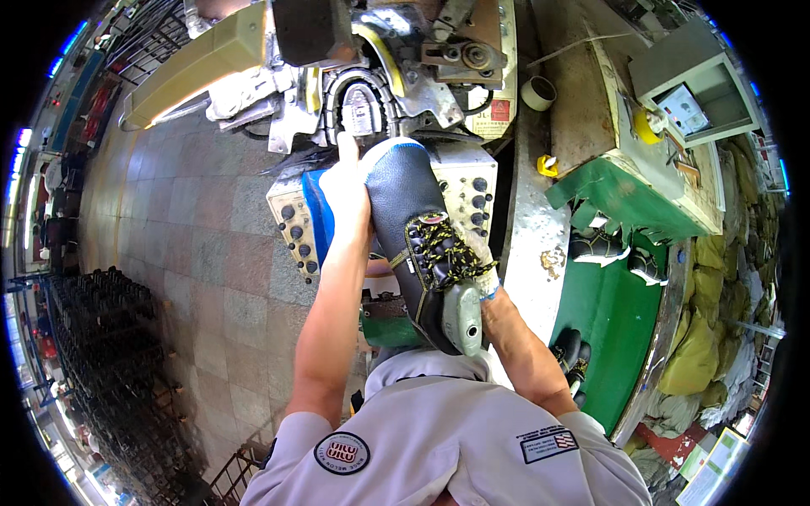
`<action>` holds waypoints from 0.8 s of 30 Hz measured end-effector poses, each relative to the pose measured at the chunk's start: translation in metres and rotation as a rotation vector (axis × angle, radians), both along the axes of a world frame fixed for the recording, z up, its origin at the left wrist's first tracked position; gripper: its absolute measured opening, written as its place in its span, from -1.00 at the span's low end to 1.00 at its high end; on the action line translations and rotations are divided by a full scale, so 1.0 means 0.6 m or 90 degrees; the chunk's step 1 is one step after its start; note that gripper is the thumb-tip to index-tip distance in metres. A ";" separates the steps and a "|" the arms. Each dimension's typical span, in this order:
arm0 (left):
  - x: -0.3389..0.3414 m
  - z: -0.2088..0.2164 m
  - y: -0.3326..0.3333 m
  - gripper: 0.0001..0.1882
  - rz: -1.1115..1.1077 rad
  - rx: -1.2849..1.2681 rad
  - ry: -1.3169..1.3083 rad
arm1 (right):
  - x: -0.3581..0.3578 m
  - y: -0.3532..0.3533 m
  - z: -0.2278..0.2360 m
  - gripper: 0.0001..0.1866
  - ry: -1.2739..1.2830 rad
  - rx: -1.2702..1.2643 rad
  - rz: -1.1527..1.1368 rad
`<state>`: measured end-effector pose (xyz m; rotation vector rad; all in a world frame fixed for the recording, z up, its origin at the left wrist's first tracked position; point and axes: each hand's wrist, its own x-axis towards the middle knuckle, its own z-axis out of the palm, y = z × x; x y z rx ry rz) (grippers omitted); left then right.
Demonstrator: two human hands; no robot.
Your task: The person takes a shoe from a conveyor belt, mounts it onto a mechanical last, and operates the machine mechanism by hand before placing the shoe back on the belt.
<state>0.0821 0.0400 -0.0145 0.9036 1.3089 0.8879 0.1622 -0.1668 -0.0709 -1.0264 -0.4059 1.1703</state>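
A black leather shoe upper (395, 187) with a white, blue-edged toe and black-and-yellow laces is stretched over a grey shoe last (462, 319). Its toe points away from me, close below the horseshoe-shaped clamp (361, 105) of a shoe lasting machine. My left hand (348, 185) grips the toe end from the left, thumb raised toward the clamp; its other fingers are hidden by the shoe. On the right side, my right hand (479, 257), in a pale glove, holds the shoe near the laces, mostly hidden behind it.
Control panels with dark knobs (472, 196) flank the space under the clamp. Right of me, several black shoes (596, 246) lie on a green surface (603, 308). A grey box (699, 88) stands on the bench beyond. Dark racks (105, 354) stand at the left across the tiled floor (190, 253).
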 end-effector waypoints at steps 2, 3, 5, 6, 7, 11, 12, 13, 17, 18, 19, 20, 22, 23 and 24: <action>-0.022 -0.017 0.029 -0.39 0.054 -0.082 -0.227 | 0.006 0.024 0.003 -0.69 0.262 0.043 0.009; -0.031 -0.047 0.047 -0.46 0.102 -0.110 -0.351 | 0.010 0.040 -0.001 -0.66 0.270 0.022 0.024; -0.076 -0.086 0.070 -0.53 0.059 -0.023 -0.385 | 0.011 0.066 -0.046 -0.61 0.187 0.069 -0.043; -0.092 -0.086 0.071 -0.56 0.058 0.008 -0.271 | 0.004 0.090 0.017 -0.56 0.189 0.033 -0.009; -0.099 -0.079 0.067 -0.58 0.047 0.033 -0.159 | 0.000 0.112 0.084 -0.52 0.186 -0.002 0.020; -0.101 -0.057 0.021 -0.55 -0.126 0.209 -0.056 | 0.003 0.167 0.068 -0.65 0.239 -0.029 -0.038; -0.101 -0.047 0.013 -0.50 -0.161 0.218 -0.048 | 0.002 0.178 0.072 -0.66 0.226 -0.035 -0.048; -0.092 -0.038 0.010 -0.51 -0.168 0.200 -0.085 | 0.003 0.189 0.076 -0.67 0.213 -0.041 -0.060; -0.093 -0.040 0.033 -0.58 -0.236 0.090 -0.045 | 0.007 0.230 0.079 -0.68 0.208 0.026 -0.090; -0.093 -0.047 0.038 -0.59 -0.228 0.063 -0.052 | 0.010 0.240 0.082 -0.69 0.219 0.033 -0.073; -0.094 -0.052 0.042 -0.60 -0.220 0.036 -0.059 | 0.007 0.249 0.086 -0.71 0.202 0.017 -0.092; -0.089 -0.060 0.043 -0.61 -0.195 0.032 -0.090 | 0.008 0.257 0.078 -0.72 0.182 0.007 -0.091; -0.083 -0.070 0.036 -0.63 -0.155 -0.043 -0.233 | 0.007 0.268 0.046 -0.73 0.181 -0.003 -0.098; -0.083 -0.071 0.034 -0.57 -0.167 -0.048 -0.218 | 0.005 0.270 0.038 -0.75 0.169 0.003 -0.110; -0.083 -0.070 0.027 -0.55 -0.157 -0.081 -0.192 | 0.004 0.269 0.032 -0.76 0.192 0.002 -0.112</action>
